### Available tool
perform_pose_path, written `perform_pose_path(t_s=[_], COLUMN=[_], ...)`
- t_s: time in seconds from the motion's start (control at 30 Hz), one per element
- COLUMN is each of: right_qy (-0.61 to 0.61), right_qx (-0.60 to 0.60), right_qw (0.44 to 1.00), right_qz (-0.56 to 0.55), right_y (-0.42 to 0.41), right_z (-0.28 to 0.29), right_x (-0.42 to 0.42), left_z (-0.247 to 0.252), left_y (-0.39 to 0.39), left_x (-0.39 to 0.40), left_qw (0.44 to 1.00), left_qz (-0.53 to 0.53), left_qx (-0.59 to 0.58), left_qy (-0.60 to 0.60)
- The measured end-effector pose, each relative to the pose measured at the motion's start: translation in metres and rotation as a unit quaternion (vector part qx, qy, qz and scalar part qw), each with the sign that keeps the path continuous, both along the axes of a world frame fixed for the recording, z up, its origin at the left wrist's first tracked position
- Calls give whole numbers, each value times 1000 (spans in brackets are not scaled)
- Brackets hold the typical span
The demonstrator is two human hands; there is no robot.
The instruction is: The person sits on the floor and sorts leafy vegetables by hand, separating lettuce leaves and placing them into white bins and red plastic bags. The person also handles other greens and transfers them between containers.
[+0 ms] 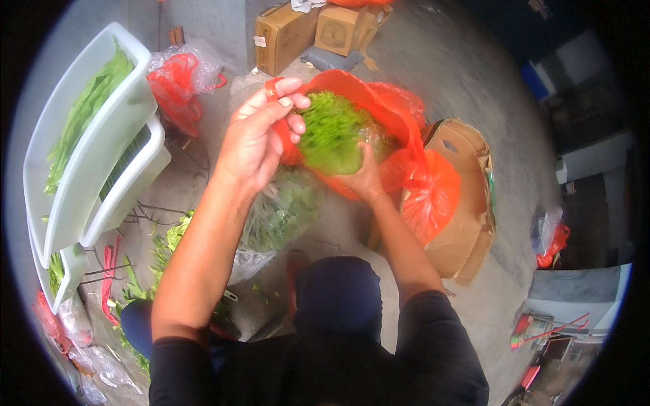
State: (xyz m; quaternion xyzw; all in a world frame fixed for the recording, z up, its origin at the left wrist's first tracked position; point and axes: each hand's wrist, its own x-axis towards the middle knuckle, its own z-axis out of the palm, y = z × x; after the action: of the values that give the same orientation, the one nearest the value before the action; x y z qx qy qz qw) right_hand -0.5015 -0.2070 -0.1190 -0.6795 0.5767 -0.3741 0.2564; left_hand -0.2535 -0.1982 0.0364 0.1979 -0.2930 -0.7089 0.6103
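My left hand (261, 127) grips the rim and handle of a red plastic bag (337, 78), pulled wide at its mouth. Inside the bag's opening, my right hand (361, 175) holds a head of leafy green lettuce (332, 132), which is blurred. Some clear plastic shows beside the lettuce. Against the right side of the open bag rests a knotted red plastic bag (431, 195), its contents hidden. Below my left hand, a clear plastic bag of green leaves (284, 210) sits on the floor.
White plastic bins (96, 157) with leafy greens stand at the left. A flattened cardboard box (459, 203) lies right of the bags. Cardboard cartons (284, 40) stand at the top. Loose leaves (162, 254) and a red strap (108, 279) lie at lower left.
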Motion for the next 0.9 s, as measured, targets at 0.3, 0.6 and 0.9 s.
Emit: perform_pose_path(t_s=[0.3, 0.6, 0.9], right_qy=[-9, 122, 145], right_qx=[162, -109, -47], right_qw=[984, 986, 948], right_qz=[69, -42, -279], right_y=[9, 34, 6], right_z=[5, 41, -20], right_x=[20, 6, -43], left_z=[-4, -2, 0], left_y=[3, 2, 0], left_x=[-4, 8, -8], left_qw=[1000, 1000, 999], left_qz=[-3, -4, -15], left_qx=[8, 7, 10], left_qy=[-25, -18, 34])
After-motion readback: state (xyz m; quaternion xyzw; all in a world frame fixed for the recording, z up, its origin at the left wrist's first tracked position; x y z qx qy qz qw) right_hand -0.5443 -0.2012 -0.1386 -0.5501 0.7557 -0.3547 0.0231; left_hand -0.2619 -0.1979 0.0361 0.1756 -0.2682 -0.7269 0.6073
